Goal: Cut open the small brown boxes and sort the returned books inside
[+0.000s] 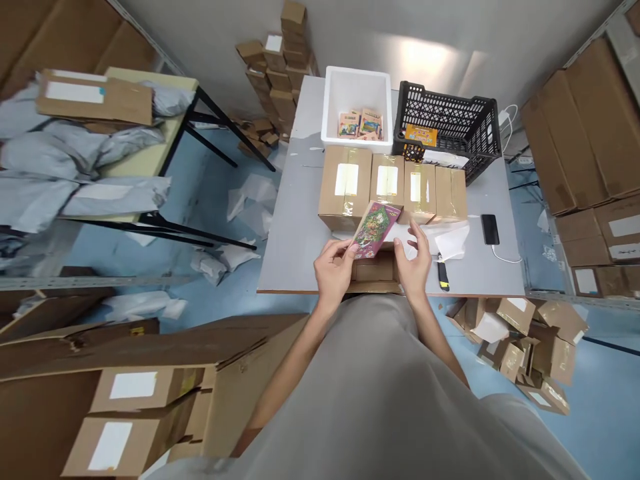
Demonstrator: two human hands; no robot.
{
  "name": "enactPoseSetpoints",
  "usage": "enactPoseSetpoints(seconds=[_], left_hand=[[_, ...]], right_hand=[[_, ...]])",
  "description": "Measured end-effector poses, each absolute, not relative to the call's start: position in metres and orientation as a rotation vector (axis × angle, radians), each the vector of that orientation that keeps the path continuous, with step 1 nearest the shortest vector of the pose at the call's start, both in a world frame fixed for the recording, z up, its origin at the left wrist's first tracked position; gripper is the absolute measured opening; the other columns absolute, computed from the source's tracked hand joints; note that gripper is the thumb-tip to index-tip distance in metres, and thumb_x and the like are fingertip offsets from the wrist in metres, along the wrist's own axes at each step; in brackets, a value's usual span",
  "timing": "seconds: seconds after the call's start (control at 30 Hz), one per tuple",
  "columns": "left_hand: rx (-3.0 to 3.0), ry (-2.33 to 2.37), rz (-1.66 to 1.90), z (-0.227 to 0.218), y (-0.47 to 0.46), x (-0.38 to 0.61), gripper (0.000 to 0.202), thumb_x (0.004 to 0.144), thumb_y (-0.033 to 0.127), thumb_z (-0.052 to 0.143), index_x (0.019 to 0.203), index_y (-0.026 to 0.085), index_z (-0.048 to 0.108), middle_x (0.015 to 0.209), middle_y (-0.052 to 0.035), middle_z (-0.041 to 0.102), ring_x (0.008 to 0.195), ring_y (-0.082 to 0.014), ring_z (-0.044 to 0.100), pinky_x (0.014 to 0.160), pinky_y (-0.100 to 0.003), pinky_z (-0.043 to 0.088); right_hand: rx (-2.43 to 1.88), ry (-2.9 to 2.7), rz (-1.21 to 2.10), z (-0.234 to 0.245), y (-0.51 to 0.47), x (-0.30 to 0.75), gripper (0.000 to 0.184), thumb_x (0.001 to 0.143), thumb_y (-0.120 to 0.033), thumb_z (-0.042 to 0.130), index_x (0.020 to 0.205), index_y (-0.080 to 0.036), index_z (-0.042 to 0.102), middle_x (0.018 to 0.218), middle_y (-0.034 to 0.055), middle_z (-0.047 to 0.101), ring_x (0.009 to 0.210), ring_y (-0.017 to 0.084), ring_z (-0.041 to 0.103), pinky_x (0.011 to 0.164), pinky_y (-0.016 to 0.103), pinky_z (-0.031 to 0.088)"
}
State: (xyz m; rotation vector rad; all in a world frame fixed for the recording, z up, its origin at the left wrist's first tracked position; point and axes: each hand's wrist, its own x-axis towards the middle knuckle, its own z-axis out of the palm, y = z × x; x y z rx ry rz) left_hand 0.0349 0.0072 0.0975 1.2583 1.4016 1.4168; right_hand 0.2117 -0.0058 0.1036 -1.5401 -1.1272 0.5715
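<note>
My left hand [334, 267] grips the lower end of a flat colourful packet [376, 228] with a green and purple print, held tilted above a small open cardboard box [374, 272] at the table's near edge. My right hand [415, 261] hovers beside the packet's right side, fingers spread and slightly curled, holding nothing. Behind the packet stands a row of several taped brown boxes [395, 187].
On the grey table [295, 240] are a white foam bin [356, 107] holding similar packets, a black plastic crate [447, 127], a phone on a cable [489, 229], a black and yellow cutter [443, 275] and white wrapping paper. Cardboard boxes lie on the floor at both sides.
</note>
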Motion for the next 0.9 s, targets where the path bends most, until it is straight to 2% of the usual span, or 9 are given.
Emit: enactPoseSetpoints(seconds=[0.1,0.2,0.3,0.4,0.5,0.57,0.67,0.77,0.9], left_hand=[[1.561,1.422,1.467,0.111,0.009,0.030,0.031,0.109,0.051,0.076,0.111,0.023,0.089,0.097,-0.0060,0.081,0.087,-0.0196,0.072,0.083,-0.034,0.058],[1.958,1.396,1.384,0.124,0.013,0.026,0.023,0.114,0.039,0.070,0.116,0.026,0.089,0.101,-0.0080,0.082,0.095,-0.0228,0.071,0.091,-0.039,0.058],[2.233,1.308,1.294,0.130,0.018,0.023,0.021,0.115,0.032,0.067,0.117,0.031,0.088,0.110,-0.0089,0.083,0.115,-0.0271,0.072,0.104,-0.045,0.057],[2.192,1.311,1.327,0.129,0.020,0.023,0.021,0.112,0.036,0.072,0.128,0.033,0.085,0.135,-0.0106,0.079,0.143,-0.0304,0.066,0.121,-0.051,0.052],[1.825,1.472,1.400,0.121,0.018,0.024,0.054,0.105,0.056,0.080,0.150,0.028,0.075,0.163,-0.0160,0.066,0.156,-0.0343,0.058,0.129,-0.055,0.049],[1.516,1.463,1.330,0.113,0.015,0.025,0.064,0.102,0.069,0.078,0.147,0.024,0.077,0.155,-0.0170,0.073,0.145,-0.0342,0.068,0.124,-0.054,0.055],[1.141,1.289,1.165,0.102,0.009,0.030,0.065,0.093,0.078,0.083,0.121,0.020,0.087,0.126,-0.0147,0.086,0.118,-0.0325,0.080,0.111,-0.051,0.065],[0.928,1.219,1.163,0.097,0.005,0.035,0.061,0.080,0.074,0.095,0.107,0.020,0.090,0.117,-0.0124,0.088,0.111,-0.0314,0.082,0.105,-0.049,0.067],[0.898,1.229,1.231,0.096,0.004,0.041,0.054,0.079,0.068,0.098,0.106,0.021,0.092,0.115,-0.0109,0.089,0.107,-0.0289,0.082,0.103,-0.046,0.067]], right_hand=[[-1.578,-1.396,0.330,0.122,-0.015,0.210,0.059,0.113,-0.046,0.062,0.171,-0.032,0.057,0.168,0.0155,0.063,0.156,0.034,0.059,0.121,0.057,0.056],[-1.642,-1.655,0.132,0.139,-0.022,0.211,0.049,0.115,-0.037,0.061,0.164,-0.035,0.065,0.173,0.0119,0.059,0.166,0.036,0.048,0.129,0.061,0.047],[-1.645,-1.825,0.211,0.145,-0.025,0.217,0.035,0.116,-0.029,0.061,0.145,-0.034,0.080,0.149,0.0119,0.079,0.139,0.033,0.069,0.117,0.053,0.054],[-1.586,-1.686,0.478,0.136,-0.022,0.225,0.026,0.114,-0.036,0.067,0.124,-0.028,0.089,0.117,0.0101,0.089,0.104,0.028,0.076,0.100,0.045,0.060],[-1.525,-1.242,0.812,0.119,-0.013,0.230,0.034,0.101,-0.055,0.081,0.111,-0.024,0.091,0.105,0.0088,0.090,0.094,0.027,0.079,0.088,0.041,0.064],[-1.466,-0.983,0.973,0.108,-0.008,0.231,0.045,0.088,-0.064,0.090,0.105,-0.022,0.091,0.102,0.0085,0.090,0.094,0.028,0.081,0.087,0.041,0.066],[-1.414,-0.815,1.042,0.098,-0.003,0.231,0.053,0.076,-0.067,0.097,0.102,-0.021,0.091,0.104,0.0090,0.090,0.098,0.028,0.082,0.093,0.044,0.068],[-1.393,-0.817,1.039,0.094,-0.002,0.231,0.050,0.077,-0.066,0.096,0.099,-0.021,0.090,0.107,0.0101,0.090,0.100,0.028,0.082,0.097,0.046,0.068],[-1.394,-0.902,1.026,0.091,-0.001,0.233,0.049,0.085,-0.065,0.089,0.106,-0.021,0.090,0.114,0.0123,0.090,0.106,0.030,0.083,0.103,0.049,0.068]])
